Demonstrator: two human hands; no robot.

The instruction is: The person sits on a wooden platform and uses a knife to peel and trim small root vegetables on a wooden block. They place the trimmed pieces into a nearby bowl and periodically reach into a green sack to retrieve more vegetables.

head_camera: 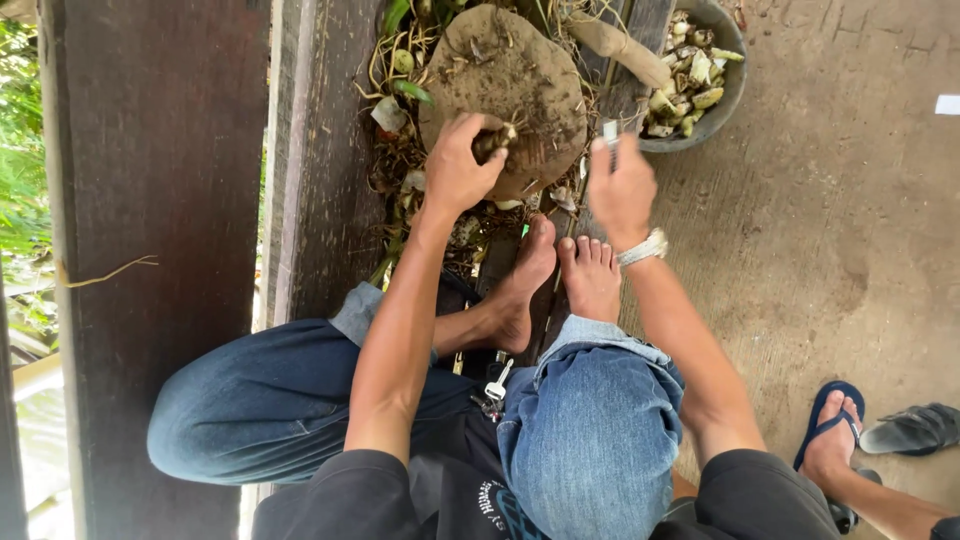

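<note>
The left hand (458, 172) is closed around a small brown root piece (492, 142), pinching it between thumb and fingers so that its pale cut end pokes out at about 2 o'clock from the knuckles. The piece rests against the lower edge of a round wooden chopping block (505, 85), which lies at 12 o'clock from that hand and is dusted with soil.

The right hand (620, 190) hangs just off the block's rim at 4 o'clock, well apart from the root and to its 3 o'clock side. It is curled shut on a small knife (610, 133) whose pale, blurred blade sticks up above the fingers; a silver wristwatch (642, 247) sits on that wrist.

At 1 o'clock from the right hand stands a grey round basin (733, 85), filled with trimmed pale yellow-green root pieces (690, 85). A longer tan root (625, 48) lies across the gap between block and basin, its end over the basin's near rim.

Around the block, at 8 to 10 o'clock, lies a loose heap of stalks, rootlets and peelings (400, 90) on the dark wooden planks (320, 180). The person's bare feet (560, 275) rest at 6 o'clock from the block. At 4 o'clock on the concrete floor (830, 220), another person's foot wears a blue sandal (828, 425).
</note>
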